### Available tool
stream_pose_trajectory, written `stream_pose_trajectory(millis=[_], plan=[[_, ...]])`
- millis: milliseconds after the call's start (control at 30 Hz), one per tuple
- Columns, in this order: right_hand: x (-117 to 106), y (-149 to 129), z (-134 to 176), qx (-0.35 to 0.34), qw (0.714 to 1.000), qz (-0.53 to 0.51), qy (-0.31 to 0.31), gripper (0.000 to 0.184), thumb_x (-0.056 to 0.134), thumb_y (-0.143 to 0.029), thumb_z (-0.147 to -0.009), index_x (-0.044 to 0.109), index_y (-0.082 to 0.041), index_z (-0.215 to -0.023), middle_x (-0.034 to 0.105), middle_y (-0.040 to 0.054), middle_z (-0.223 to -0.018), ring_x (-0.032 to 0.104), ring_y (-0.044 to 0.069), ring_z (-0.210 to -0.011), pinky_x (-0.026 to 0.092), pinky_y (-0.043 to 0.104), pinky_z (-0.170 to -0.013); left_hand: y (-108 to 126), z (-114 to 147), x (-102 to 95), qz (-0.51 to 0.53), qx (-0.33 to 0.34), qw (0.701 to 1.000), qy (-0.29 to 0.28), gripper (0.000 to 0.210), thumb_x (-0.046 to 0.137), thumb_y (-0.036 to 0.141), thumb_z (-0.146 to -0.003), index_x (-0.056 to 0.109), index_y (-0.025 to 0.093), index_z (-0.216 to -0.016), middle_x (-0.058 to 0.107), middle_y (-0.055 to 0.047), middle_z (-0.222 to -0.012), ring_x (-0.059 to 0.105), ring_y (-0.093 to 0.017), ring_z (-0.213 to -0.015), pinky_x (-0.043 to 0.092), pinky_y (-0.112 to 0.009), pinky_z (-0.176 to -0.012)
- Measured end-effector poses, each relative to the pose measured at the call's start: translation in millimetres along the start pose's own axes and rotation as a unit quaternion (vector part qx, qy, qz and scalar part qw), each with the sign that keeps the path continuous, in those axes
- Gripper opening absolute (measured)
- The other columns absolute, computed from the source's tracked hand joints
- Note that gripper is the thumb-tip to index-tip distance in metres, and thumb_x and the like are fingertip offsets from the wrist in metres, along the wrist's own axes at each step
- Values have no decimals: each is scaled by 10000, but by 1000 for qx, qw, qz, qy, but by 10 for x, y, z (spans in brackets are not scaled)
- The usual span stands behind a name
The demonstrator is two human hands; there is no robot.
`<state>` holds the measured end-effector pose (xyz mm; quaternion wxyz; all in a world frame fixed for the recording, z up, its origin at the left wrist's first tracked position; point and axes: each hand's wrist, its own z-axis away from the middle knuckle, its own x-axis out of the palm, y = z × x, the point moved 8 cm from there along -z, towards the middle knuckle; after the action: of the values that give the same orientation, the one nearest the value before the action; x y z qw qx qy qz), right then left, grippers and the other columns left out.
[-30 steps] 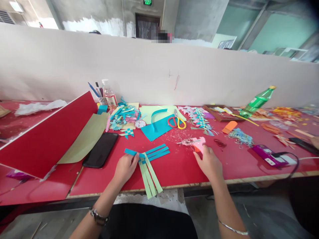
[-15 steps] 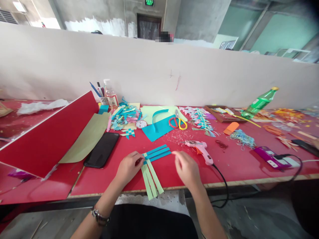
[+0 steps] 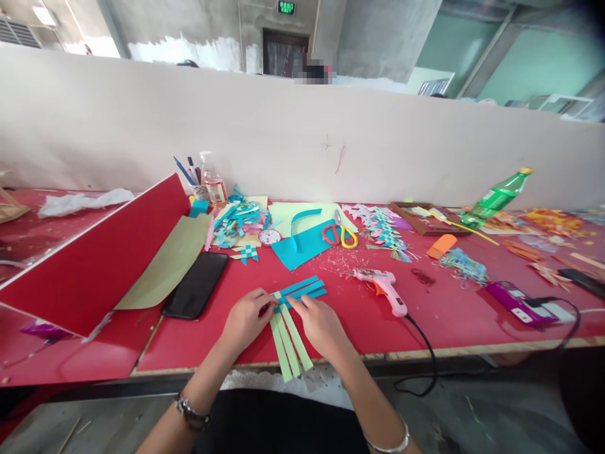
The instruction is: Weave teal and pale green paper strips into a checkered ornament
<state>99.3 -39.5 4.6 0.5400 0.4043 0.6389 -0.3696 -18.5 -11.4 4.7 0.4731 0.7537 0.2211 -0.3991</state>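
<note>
Left hand: palm down, fingers curled, thumb and index pinching the left end of 1 paper weave, which sits between the two hands over the table edge. Right hand: angled in from the right, fingers pointing left, fingertips on the weave's crossing; can't tell if it grips or just presses

Counts, left to right: 1 red board far left of left hand, 1 black phone nearer it, 1 small woven piece beyond left hand. Weave shows 3 green strips hanging between the hands, 3 teal strips running out beyond right hand's fingers. Beyond right hand: 1 pair of scissors. Right of it: 1 pink glue gun, then 1 green bottle, far off
</note>
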Motion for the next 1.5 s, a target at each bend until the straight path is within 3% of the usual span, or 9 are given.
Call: stream_pose_trajectory(millis=[600,1067,1267,1500], plan=[[-22,248,38,71,997,11,-16,512,291,-50,-782,408,-246,-1241,555,81,-979,555,162,-736,387,237,-606,8,-1,-4,-5,-2,1000,-6,209,399,219,-801,602,225,-846,582,-18,-853,557,-124,-697,404,-198,-600],[33,523,96,151,987,-47,12,522,264,1,-758,404,-112,-1248,485,168,-1181,511,204,-1019,422,276,-788,7,-1,1,-9,-6,1000,-16,209,398,221,-795,599,227,-853,579,-21,-853,558,-134,-726,400,-204,-602],[-8,456,102,129,992,-16,8,555,280,-7,-752,402,-207,-1255,539,125,-1066,565,196,-851,433,271,-685,6,-2,2,-9,-8,1000,-17,217,392,223,-793,601,224,-848,583,-27,-862,553,-133,-709,402,-210,-595],[-5,559,109,171,985,-5,19,478,302,-36,-763,452,-134,-1207,535,141,-1087,554,202,-892,424,269,-714,1,1,8,-12,-9,1000,-18,216,386,232,-796,595,225,-849,579,-26,-862,552,-127,-689,401,-205,-588]])
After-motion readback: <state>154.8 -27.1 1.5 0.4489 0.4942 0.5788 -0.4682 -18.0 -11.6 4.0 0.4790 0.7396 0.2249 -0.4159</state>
